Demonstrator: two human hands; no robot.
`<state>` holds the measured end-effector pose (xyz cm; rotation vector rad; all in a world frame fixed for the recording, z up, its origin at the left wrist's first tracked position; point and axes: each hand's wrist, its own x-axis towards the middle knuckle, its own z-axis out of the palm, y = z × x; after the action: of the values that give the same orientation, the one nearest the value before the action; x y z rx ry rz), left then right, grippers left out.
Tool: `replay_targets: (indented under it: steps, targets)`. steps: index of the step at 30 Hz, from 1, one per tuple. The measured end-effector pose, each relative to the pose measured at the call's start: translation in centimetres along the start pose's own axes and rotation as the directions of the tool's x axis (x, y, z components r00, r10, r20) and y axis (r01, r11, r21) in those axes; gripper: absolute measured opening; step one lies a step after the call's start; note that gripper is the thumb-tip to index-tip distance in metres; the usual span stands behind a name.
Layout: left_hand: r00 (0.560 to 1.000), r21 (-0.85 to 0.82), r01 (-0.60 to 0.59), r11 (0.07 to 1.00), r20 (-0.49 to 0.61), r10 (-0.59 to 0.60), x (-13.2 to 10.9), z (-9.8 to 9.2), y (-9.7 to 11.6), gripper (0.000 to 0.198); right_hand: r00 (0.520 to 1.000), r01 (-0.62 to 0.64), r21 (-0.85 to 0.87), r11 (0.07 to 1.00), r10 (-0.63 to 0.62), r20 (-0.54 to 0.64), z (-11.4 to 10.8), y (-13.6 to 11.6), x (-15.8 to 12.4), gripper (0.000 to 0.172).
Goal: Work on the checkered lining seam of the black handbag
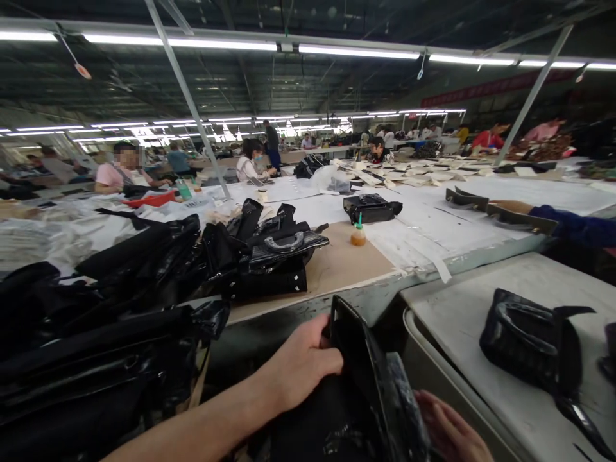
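Observation:
A black handbag [356,385] is held upright in front of me at the bottom of the view, its opening edge facing up. My left hand [308,359] is closed on its upper left edge, the thumb pressed against the black material. At the bag's right side is my right hand [452,427], fingers curled against the outer face near a plastic-wrapped handle [402,385]. The right fingertips are partly hidden behind the bag. The bag's lower part runs out of the frame.
Piled black bags [120,359] lie to my left. On the table ahead are more black bags [274,256], a small glue bottle [358,234] with a green tip and a black bag [373,208]. A black handbag [532,340] rests on the right-hand table [462,295]. Several people work farther back.

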<state>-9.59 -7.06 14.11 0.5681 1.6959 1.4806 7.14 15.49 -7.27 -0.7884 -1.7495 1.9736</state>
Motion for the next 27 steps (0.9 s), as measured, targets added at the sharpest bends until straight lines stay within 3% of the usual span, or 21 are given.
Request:
replay_targets:
  steps: [2,4,6,7,8,10,11,12,14,17,20,24,27]
  targets:
    - [1.0,0.101,-0.013,0.995,0.006,0.013,-0.1,-0.3,0.8,0.033,0.997,-0.03,-0.004,1.0,0.03,-0.068,-1.4,-2.7,0.3,0.052]
    - [1.0,0.212,-0.014,0.977,0.016,0.011,0.0,-0.2,1.8,0.03,0.976,0.095,-0.152,0.984,-0.122,-0.181,-1.3,-7.0,-0.3,0.048]
    - [0.999,0.301,-0.005,0.954,0.045,-0.009,0.2,0.3,2.8,0.027,0.944,0.255,-0.368,0.894,-0.313,-0.107,0.2,-12.0,-1.8,0.04]
    - [0.997,0.333,-0.008,0.943,0.074,-0.017,0.2,0.6,3.4,0.026,0.911,0.366,-0.437,0.822,-0.413,-0.015,1.5,-14.2,-2.7,0.034]
    - [0.994,0.356,-0.02,0.934,0.107,-0.02,0.2,0.9,3.8,0.026,0.843,0.503,-0.489,0.713,-0.528,0.099,2.8,-16.2,-3.6,0.028]
    - [0.986,0.391,-0.048,0.919,0.166,-0.019,0.3,1.5,4.3,0.027,0.615,0.75,-0.54,0.38,-0.703,0.359,5.4,-18.4,-5.0,0.026]
    - [0.983,0.41,-0.053,0.911,0.183,-0.026,0.5,1.7,4.1,0.029,0.538,0.785,-0.571,0.239,-0.72,0.438,6.5,-18.7,-5.3,0.028]
    - [0.982,0.425,-0.049,0.904,0.185,-0.034,0.6,1.8,3.7,0.03,0.499,0.787,-0.601,0.139,-0.716,0.489,7.3,-18.6,-5.4,0.029]
    - [0.985,0.432,-0.015,0.902,0.16,-0.06,1.2,1.9,2.2,0.034,0.536,0.732,-0.677,0.069,-0.673,0.51,8.1,-17.4,-5.0,0.024]
    - [0.988,0.436,0.029,0.9,0.122,-0.091,2.3,2.1,-0.6,0.039,0.647,0.674,-0.729,0.116,-0.568,0.508,8.0,-14.9,-3.6,0.006]
    - [0.993,0.545,0.036,0.838,0.074,-0.091,3.2,2.6,-2.3,0.036,0.722,0.651,-0.7,0.293,-0.526,0.45,6.7,-13.0,-2.7,0.014]
    - [0.986,0.573,0.036,0.819,0.112,-0.122,3.8,3.3,-3.0,0.048,0.829,0.532,-0.605,0.592,-0.512,0.227,3.8,-11.3,-2.8,0.017]
    - [0.984,0.568,0.009,0.823,0.143,-0.109,4.3,3.6,-3.3,0.057,0.894,0.42,-0.556,0.718,-0.433,0.116,1.7,-10.7,-3.4,0.018]
